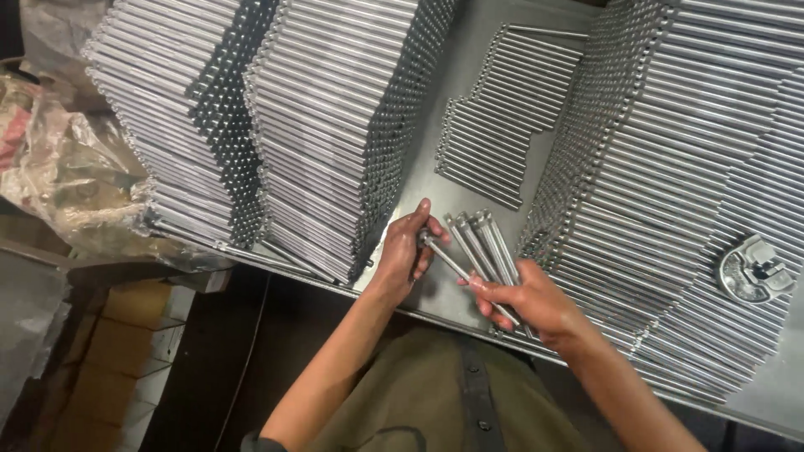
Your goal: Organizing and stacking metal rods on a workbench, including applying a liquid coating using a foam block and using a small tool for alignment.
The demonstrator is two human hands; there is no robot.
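My left hand (405, 248) pinches the upper end of one thin shiny metal rod (448, 262) that slants across the table. My right hand (526, 300) grips the lower end of that same rod near the table's front edge. Just above my right hand lies a small bundle of several loose rods (483, 243), side by side on the grey metal table (490, 46).
Tall stacks of metal rods stand on the left (318, 117) and on the right (670, 167). A flat single layer of rods (502, 117) lies at the back middle. A round metal fitting (755, 269) rests on the right stack. Crumpled plastic sheeting (67, 176) sits at the far left.
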